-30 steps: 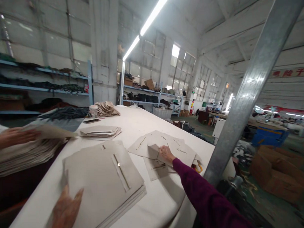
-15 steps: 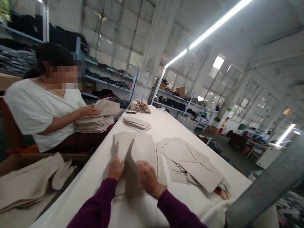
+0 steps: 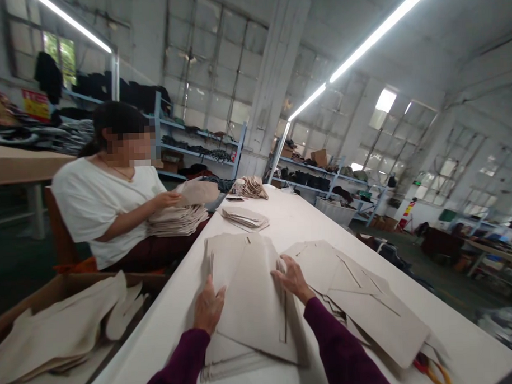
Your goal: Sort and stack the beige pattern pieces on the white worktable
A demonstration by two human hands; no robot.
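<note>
A stack of beige cut fabric pieces [image 3: 249, 298] lies on the white table [image 3: 316, 223] in front of me. My left hand [image 3: 208, 310] rests on the stack's left edge, fingers flat and open. On the right edge my right hand [image 3: 293, 278] presses down with its fingers spread. The top piece lies flat between both hands. More loose beige pieces [image 3: 369, 305] are spread to the right of the stack.
A person in a white top [image 3: 101, 203] sits at the left, holding a pile of beige pieces [image 3: 177, 217]. A smaller pile [image 3: 245, 217] and a heap [image 3: 251, 187] lie farther up the table. A cardboard box of pieces [image 3: 54, 328] stands at lower left. Scissors handles [image 3: 430, 368] show lower right.
My right hand came from the loose pieces on the right with a piece and laid it on the stack. Both hands now lie flat at its edges. The view swung left.
</note>
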